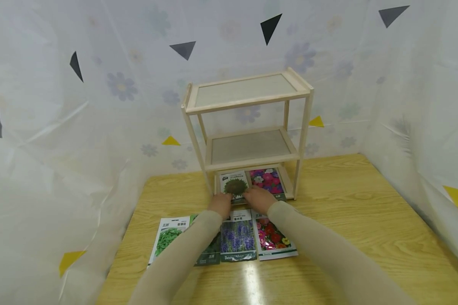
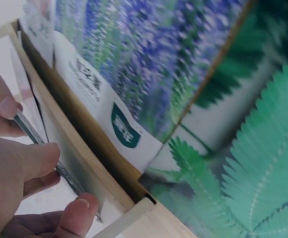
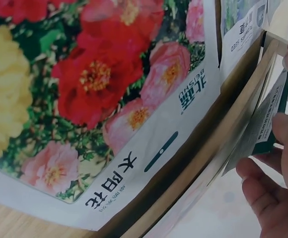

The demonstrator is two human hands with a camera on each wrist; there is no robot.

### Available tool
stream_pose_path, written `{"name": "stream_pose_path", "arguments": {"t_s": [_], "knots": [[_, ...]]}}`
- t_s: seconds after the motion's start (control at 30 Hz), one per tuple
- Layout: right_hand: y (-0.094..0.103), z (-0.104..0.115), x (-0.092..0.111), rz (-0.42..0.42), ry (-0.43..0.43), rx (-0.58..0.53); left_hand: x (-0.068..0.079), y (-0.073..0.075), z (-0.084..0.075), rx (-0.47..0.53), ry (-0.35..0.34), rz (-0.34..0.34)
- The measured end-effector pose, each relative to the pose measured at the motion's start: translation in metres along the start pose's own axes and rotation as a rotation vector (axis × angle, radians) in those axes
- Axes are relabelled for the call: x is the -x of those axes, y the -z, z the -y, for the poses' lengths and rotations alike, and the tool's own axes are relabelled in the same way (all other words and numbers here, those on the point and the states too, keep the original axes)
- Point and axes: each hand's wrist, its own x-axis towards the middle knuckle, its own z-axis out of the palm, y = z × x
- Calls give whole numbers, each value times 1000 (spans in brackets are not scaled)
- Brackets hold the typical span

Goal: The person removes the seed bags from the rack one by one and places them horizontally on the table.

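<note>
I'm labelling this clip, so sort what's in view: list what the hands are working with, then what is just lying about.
In hand:
- sunflower packet, gripped at its near edge by the left hand and the right hand
- wooden shelf, whose bottom tier the packet lies on
- pink-flower packet, beside it on that tier

Lying about:
- green-leaf packet
- lavender packet
- red-flower packet
- table
- flowered curtain

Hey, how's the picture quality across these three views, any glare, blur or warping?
Head view: sharp, evenly lit, a bright glare streak on the table, straight edges bowed by the wide lens. Left wrist view: the lavender packet is smeared and soft. Right wrist view: the red flower packet is fairly clear, softer near the hand.
</note>
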Motion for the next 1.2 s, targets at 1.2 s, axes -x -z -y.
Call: {"name": "stream_pose_path", "arguments": {"t_s": [1.2], "knots": [[22, -21, 35, -13, -259, -718, 28, 13, -15, 526, 231, -123]]}}
